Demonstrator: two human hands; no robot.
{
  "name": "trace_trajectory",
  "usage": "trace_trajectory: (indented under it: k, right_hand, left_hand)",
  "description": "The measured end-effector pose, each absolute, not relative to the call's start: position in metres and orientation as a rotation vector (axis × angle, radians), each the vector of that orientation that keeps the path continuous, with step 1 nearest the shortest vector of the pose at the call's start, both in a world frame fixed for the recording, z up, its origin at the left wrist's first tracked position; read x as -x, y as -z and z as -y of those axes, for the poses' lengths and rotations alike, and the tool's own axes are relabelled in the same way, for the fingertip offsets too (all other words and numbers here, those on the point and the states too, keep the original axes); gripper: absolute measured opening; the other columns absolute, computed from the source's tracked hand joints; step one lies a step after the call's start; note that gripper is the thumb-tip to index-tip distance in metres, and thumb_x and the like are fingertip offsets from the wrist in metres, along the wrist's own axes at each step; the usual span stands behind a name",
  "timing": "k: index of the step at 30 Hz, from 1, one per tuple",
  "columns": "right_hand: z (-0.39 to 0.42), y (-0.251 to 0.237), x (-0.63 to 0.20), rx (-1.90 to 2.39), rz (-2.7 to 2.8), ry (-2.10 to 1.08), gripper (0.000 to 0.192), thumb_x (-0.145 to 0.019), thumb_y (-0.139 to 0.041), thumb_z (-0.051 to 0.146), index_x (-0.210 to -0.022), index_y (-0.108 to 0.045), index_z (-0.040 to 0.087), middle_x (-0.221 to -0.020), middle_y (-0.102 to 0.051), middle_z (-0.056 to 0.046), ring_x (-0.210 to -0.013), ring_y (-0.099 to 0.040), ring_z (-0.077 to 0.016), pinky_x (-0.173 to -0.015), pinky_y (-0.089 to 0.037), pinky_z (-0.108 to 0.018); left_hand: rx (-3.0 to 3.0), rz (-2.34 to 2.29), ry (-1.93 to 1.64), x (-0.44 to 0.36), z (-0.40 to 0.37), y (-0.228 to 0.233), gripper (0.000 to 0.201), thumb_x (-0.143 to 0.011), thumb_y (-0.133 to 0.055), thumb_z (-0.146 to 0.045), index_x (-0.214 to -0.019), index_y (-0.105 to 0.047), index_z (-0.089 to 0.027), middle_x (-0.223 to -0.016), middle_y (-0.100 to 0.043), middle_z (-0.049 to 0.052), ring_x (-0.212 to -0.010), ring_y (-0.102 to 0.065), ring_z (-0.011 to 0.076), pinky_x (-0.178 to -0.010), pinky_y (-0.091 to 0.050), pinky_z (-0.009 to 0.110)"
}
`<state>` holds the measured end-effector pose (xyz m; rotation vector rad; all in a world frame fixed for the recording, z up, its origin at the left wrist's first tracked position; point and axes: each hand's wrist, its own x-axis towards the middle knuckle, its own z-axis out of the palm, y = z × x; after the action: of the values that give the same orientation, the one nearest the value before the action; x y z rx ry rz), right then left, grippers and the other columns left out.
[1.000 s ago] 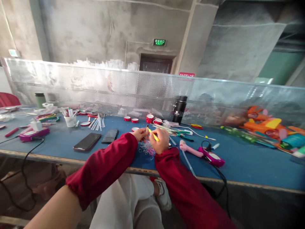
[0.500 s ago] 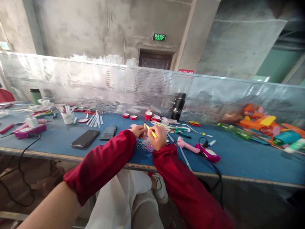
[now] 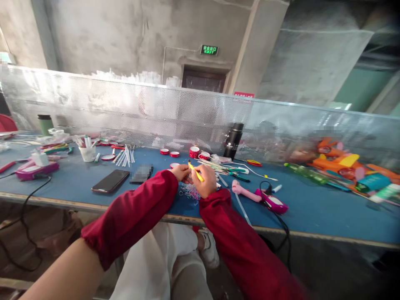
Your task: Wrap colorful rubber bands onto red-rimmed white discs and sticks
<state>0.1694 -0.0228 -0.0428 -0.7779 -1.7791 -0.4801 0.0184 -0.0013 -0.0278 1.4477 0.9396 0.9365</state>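
My right hand [image 3: 206, 181] grips a thin yellow stick [image 3: 195, 171] that points up and to the left. My left hand [image 3: 181, 171] meets it at the stick's tip, its fingers pinched close to the tip; what they pinch is too small to tell. Both hands hover over a small pile of pastel rubber bands [image 3: 190, 193] on the blue tabletop [image 3: 312, 208], near its front edge. Both arms wear red sleeves.
A black phone [image 3: 110, 181] lies left of my hands. A pink glue gun [image 3: 261, 196] with a black cord lies to the right. Red tape rolls [image 3: 196, 152], a black bottle [image 3: 234, 141], white sticks [image 3: 126, 156], a white cup [image 3: 88, 153] and colourful toys [image 3: 346, 164] stand further back, before a perforated metal screen [image 3: 156, 112].
The yellow stick has tilted a little further to the left. Both hands stay together over the rubber bands. The view has shifted slightly.
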Motion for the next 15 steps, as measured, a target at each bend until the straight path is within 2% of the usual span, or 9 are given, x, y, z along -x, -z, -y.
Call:
trace_trajectory:
  k: [8,15]
  right_hand:
    - [0.0241,0.0402,-0.1715,0.787,1.698,0.487,0.009,-0.089,-0.057,0.026,-0.081,-0.059,0.022,-0.073,-0.064,-0.005,-0.075,-0.059,-0.0216,-0.073,-0.043,-0.036]
    - [0.0246,0.0422,-0.1688,0.764,1.759,0.47,0.011,-0.091,-0.055,0.027,-0.083,-0.06,0.021,-0.077,-0.064,-0.005,-0.076,-0.058,-0.0209,-0.074,-0.043,-0.035]
  left_hand:
    - [-1.416,-0.945,-0.971,-0.018,0.0024,0.0278,0.018,-0.099,-0.045,-0.02,-0.098,-0.06,-0.011,-0.065,-0.067,0.001,-0.056,-0.068,0.012,-0.055,-0.049,0.019]
    - [-1.412,-0.935,-0.962,-0.0175,-0.0008,0.0297,0.022,-0.091,-0.062,-0.033,-0.097,-0.062,-0.012,-0.06,-0.066,-0.001,-0.051,-0.067,0.0114,-0.051,-0.049,0.017]
